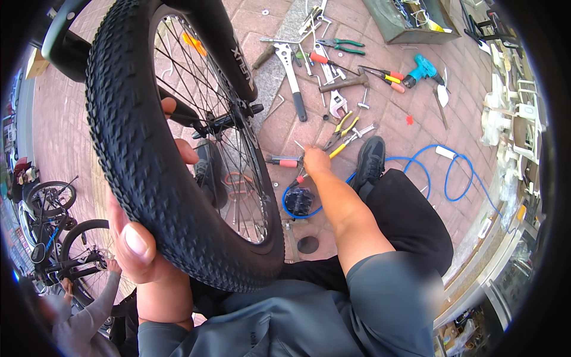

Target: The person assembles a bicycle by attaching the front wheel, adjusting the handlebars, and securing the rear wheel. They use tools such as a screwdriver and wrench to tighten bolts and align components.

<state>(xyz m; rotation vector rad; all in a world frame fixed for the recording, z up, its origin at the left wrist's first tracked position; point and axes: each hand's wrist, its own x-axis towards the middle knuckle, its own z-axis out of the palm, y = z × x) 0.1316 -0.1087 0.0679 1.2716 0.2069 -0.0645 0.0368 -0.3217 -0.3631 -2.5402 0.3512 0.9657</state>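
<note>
A bicycle wheel with a knobby black tyre [134,149] fills the left and centre of the frame, standing tilted in a black fork [223,53]. Among its spokes, near the top, there is an orange reflector [194,44].

The left hand [137,253], at the lower left of the tyre, is curled around it: the thumb lies on the near side, and some fingertips show through the inside of the wheel. The right hand [316,162] is at the centre of the frame, low over the paved ground [389,128], with its fingers bent together. A thin pale tip shows beside them, but I cannot tell if they pinch it. Just beside this hand lies a tool with a red handle [288,163].

Up and to the right are yellow-handled pliers [340,132], a hammer [345,83], green-handled pliers [348,46] and a teal drill [422,70]. A metal box [410,33] stands at the upper right, and a blue hose [407,158] makes loops at the right. At the lower left, another person's grey sleeve [98,309] reaches toward a black bicycle [83,229].
</note>
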